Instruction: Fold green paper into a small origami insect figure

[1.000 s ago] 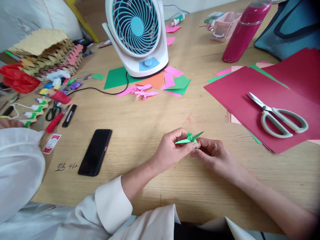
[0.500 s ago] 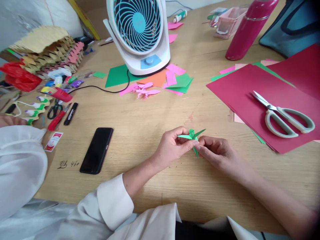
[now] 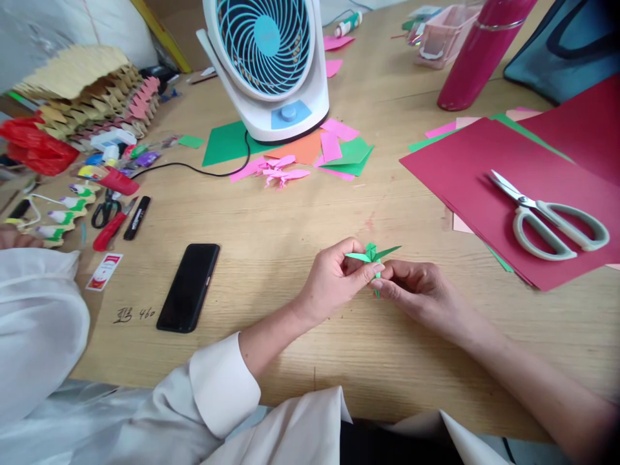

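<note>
Between my two hands is a small folded figure of green paper (image 3: 371, 252), with two pointed wings spread to the sides and a narrow strip pointing down. My left hand (image 3: 334, 278) pinches its body between thumb and fingers, which partly cover it. With thumb and forefinger, my right hand (image 3: 416, 290) closes on the lower strip, whose tip shows just beneath the fingers. Both hands are above the wooden table (image 3: 300, 361). Folded pink paper figures (image 3: 281, 171) lie farther back.
A white fan (image 3: 290, 116) stands at the back on paper sheets. On the right, scissors (image 3: 537, 213) rest on red paper (image 3: 450, 161), near a pink bottle (image 3: 479, 58). A phone (image 3: 188, 287), red cutter (image 3: 111, 229) and black marker (image 3: 137, 218) lie left. Another person's sleeve (image 3: 39, 310) is at far left.
My right fingers have moved slightly left and now cover more of the downward strip. My left hand keeps its pinch on the green figure. The whole view has shifted a little.
</note>
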Demonstrator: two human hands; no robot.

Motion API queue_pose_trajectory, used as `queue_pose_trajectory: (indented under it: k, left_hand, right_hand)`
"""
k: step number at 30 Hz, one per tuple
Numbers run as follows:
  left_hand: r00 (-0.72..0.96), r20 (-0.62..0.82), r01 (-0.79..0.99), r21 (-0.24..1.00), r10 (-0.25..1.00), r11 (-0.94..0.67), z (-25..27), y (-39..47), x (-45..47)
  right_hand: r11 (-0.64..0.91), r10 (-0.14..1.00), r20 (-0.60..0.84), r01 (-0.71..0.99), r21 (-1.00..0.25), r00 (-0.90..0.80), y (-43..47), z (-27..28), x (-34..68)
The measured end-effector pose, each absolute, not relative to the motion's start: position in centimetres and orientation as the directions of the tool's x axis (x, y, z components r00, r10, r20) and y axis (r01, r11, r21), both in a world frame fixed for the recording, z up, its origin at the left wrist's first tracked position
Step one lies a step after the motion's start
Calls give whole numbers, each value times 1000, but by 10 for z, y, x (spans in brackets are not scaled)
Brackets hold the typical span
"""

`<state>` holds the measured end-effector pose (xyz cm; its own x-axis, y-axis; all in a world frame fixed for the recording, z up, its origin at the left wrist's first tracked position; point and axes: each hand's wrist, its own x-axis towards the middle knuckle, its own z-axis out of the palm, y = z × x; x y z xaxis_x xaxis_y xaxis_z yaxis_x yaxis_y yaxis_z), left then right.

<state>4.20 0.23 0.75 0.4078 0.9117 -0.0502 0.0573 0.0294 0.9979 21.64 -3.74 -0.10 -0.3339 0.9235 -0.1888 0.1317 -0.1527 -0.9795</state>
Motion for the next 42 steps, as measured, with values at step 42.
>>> queue_pose_trajectory:
  k: [42]
  left_hand:
    - [444, -178, 67, 984, 878, 166, 15, 10, 35]
  right_hand:
    - [-66, 957, -154, 333, -941, -246, -40, 13, 210]
